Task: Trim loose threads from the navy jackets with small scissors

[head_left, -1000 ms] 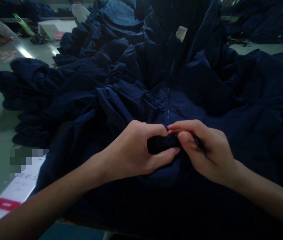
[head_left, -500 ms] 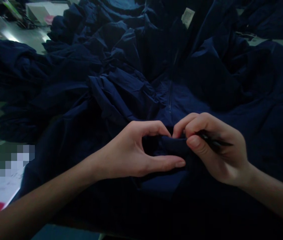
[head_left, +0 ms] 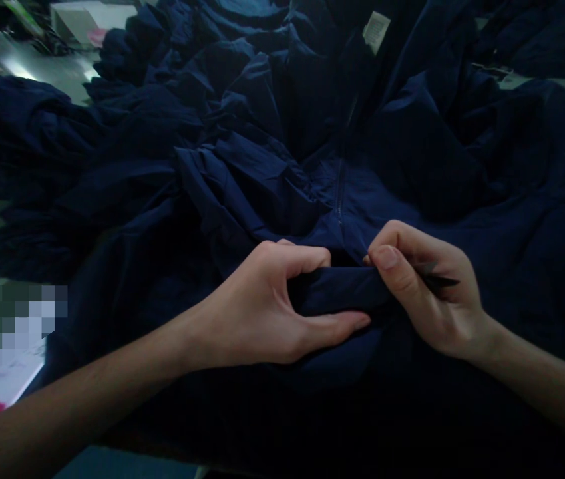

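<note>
One navy zip jacket (head_left: 262, 186) lay over a row of matching jackets (head_left: 27, 113), its fold (head_left: 337, 291) below the zip (head_left: 341, 193) held taut between both hands: left hand (head_left: 257, 306) clamped around it, right hand (head_left: 424, 289) pinching it, a small dark pointed tool (head_left: 439, 281) tucked in its grip.

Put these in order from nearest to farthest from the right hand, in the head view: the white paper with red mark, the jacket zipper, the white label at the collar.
From the right hand, in the head view:
1. Zipper of the navy jacket: up and left of the hand, on the jacket front.
2. White collar label: far up, near the top edge.
3. White paper with red mark: far left, near the bottom corner.
</note>
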`<state>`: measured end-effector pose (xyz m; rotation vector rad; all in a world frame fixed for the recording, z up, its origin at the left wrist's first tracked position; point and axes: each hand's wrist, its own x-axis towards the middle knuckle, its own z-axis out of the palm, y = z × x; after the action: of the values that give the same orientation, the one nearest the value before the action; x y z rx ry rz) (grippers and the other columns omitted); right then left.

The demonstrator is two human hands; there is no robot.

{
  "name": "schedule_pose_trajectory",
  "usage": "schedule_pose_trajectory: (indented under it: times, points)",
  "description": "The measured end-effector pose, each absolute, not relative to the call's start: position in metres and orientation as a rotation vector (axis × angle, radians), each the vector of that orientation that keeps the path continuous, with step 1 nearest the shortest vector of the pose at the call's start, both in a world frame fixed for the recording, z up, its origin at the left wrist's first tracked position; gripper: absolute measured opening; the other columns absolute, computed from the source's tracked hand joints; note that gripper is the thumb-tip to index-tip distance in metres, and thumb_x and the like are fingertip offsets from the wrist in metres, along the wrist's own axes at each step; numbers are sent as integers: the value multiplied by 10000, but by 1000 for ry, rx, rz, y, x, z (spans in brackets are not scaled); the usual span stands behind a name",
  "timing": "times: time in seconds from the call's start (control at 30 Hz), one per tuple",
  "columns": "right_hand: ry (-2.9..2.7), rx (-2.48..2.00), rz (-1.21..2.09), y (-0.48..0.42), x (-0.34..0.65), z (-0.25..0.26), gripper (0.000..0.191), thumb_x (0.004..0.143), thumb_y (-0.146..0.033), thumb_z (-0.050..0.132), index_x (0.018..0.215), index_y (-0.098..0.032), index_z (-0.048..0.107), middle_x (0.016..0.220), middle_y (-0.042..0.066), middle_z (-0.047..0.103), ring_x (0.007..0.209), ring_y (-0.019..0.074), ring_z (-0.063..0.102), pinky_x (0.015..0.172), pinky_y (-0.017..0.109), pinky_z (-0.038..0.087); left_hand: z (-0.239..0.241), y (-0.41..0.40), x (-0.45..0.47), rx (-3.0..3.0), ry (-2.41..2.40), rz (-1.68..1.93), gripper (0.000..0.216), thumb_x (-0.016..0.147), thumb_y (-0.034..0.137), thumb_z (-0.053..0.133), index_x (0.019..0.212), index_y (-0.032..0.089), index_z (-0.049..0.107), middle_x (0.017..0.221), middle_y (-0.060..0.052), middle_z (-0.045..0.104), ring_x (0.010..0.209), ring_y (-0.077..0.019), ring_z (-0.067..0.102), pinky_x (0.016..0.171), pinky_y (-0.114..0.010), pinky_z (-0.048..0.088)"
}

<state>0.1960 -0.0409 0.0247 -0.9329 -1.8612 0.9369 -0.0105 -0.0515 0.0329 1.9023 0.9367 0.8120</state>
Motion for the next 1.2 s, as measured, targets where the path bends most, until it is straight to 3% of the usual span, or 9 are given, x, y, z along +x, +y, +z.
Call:
schedule_pose_trajectory:
  times: [0.17, 0.43, 0.57, 0.67, 0.73, 0.87, 0.97, 1.1, 1.2]
  points:
    - [-1864, -894, 862, -40, 195, 25, 443, 1037, -476, 596, 701, -200, 510, 566, -52, 413, 480, 63, 364, 421, 242, 214, 34, -50, -14, 1652, 806, 711, 399, 820, 247, 819, 651, 164, 468, 641, 62, 469, 576, -59, 446, 494, -179, 348]
    - [-1803, -919, 856, -40, 197, 26, 404, 1039, -442, 600, 716, -206, 544, 585, -44, 454, 507, 79, 412, 449, 236, 281, 37, -43, -23, 1366, 627, 537, 168, 842, 115, 791, 763, 126, 643, 693, 46, 540, 611, -58, 487, 526, -154, 401]
    - [-1829, -863, 887, -39, 195, 23, 352, 1040, -386, 611, 747, -203, 540, 577, -62, 429, 483, 63, 367, 414, 227, 223, 28, -40, -21, 1530, 599, 756, 172, 749, 102, 888, 739, 132, 719, 901, -12, 629, 863, -119, 621, 773, -201, 542]
    - [-1852, -822, 935, -39, 193, 20, 292, 1059, -338, 582, 803, -206, 538, 585, -80, 408, 464, 50, 311, 386, 219, 176, 20, -40, -20, 1582, 579, 925, 182, 696, 91, 931, 774, 158, 781, 1201, -72, 677, 1186, -226, 647, 993, -290, 556]
    - [-1864, -817, 938, -40, 192, 18, 253, 1071, -313, 559, 841, -209, 540, 605, -83, 411, 467, 49, 308, 381, 212, 180, 17, -41, -20, 1574, 563, 983, 178, 691, 101, 942, 770, 172, 799, 1298, -89, 686, 1270, -274, 643, 1029, -334, 565]
    - [-1919, -803, 859, -40, 192, 12, 217, 1063, -309, 574, 874, -213, 527, 631, -81, 442, 487, 52, 373, 396, 198, 248, 14, -41, -19, 1492, 551, 995, 151, 720, 104, 923, 807, 189, 832, 1225, -86, 756, 1089, -231, 736, 914, -298, 617]
    - [-1999, -752, 782, -38, 194, 9, 180, 1053, -295, 594, 902, -213, 540, 667, -72, 506, 520, 56, 442, 442, 187, 335, 14, -42, -16, 1440, 605, 1027, 151, 748, 121, 909, 865, 190, 843, 1022, -58, 775, 873, -155, 731, 776, -225, 612]
    - [-1978, -704, 565, -38, 196, 13, 64, 1032, -233, 594, 1000, -209, 643, 908, 26, 649, 749, 127, 606, 631, 265, 499, 13, -45, -13, 1396, 669, 1008, 167, 710, 153, 947, 787, 124, 802, 748, -3, 675, 640, -90, 612, 583, -182, 514]
    - [-1980, -663, 500, -39, 197, 18, 52, 967, -210, 690, 1019, -204, 685, 948, 46, 655, 740, 132, 599, 599, 279, 499, 13, -47, -12, 1470, 708, 1012, 227, 670, 168, 974, 729, 102, 765, 704, 4, 634, 643, -98, 582, 570, -201, 472]
